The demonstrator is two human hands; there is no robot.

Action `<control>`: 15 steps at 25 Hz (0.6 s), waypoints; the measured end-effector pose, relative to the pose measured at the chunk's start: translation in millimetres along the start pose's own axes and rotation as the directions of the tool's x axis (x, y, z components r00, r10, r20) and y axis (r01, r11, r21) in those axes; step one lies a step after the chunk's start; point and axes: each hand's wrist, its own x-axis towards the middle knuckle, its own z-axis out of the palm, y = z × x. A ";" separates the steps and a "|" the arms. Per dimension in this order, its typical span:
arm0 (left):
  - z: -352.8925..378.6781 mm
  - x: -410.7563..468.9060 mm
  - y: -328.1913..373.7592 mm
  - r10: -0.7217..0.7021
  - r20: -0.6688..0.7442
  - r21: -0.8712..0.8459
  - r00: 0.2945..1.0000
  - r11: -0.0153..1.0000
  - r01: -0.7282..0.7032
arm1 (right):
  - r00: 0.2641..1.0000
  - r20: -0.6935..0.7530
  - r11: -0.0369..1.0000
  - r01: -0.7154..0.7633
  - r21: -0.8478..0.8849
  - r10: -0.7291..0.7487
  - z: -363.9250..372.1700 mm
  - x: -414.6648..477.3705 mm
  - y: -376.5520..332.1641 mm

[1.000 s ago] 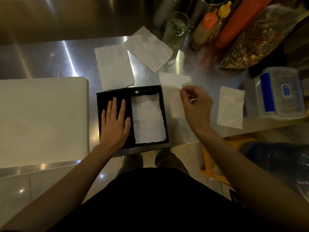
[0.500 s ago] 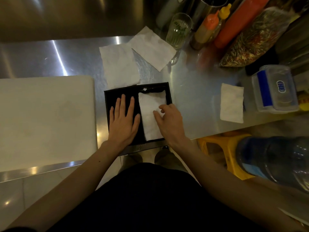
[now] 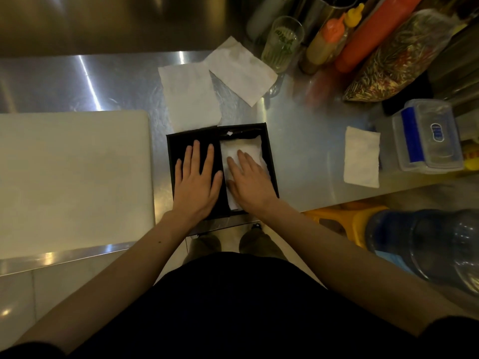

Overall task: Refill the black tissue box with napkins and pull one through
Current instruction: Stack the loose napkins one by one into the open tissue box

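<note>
2 hands lie flat in your black tissue box point(image 3: 269, 151) at the counter's 6 o'clock edge: left hand point(image 3: 195, 185), fingers spread, on the lid; right hand point(image 3: 250, 182), fingers together, pressing the napkins point(image 3: 252, 149).

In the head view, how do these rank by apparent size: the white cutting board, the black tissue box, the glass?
1. White cutting board, clearly the largest.
2. Black tissue box.
3. Glass, the smallest, though it stands farther from the camera, so its true size is unsure.
</note>
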 end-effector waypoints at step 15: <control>4.6 -4.5 -3.6 -0.016 -0.006 0.042 1.000 0.999 0.016 | 0.999 -0.001 0.975 0.036 0.217 -0.036 -5.2 -2.8 10.6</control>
